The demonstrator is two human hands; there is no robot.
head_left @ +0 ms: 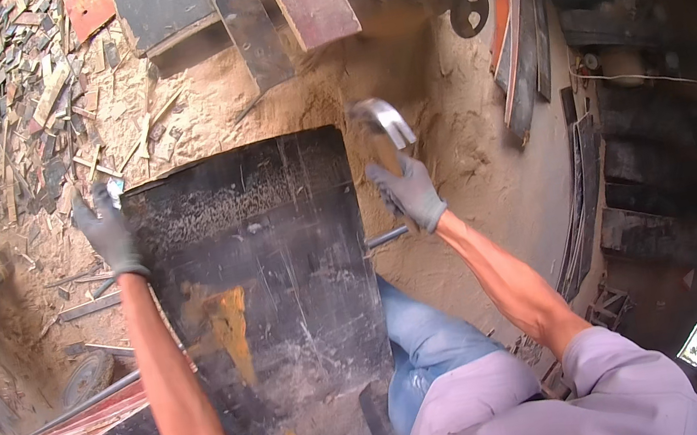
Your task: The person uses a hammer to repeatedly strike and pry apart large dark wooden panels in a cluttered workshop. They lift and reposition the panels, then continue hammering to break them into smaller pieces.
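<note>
Here, hammer head [391,126] just beyond the curled right fingers [382,178].

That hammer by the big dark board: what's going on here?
A person's gloved right hand grips the claw hammer, its metal head near the far right corner of the dark board. The gloved left hand is by the far left corner; whether it holds anything is hard to tell. Wood scraps lie strewn over the sandy ground at the far left.
</note>
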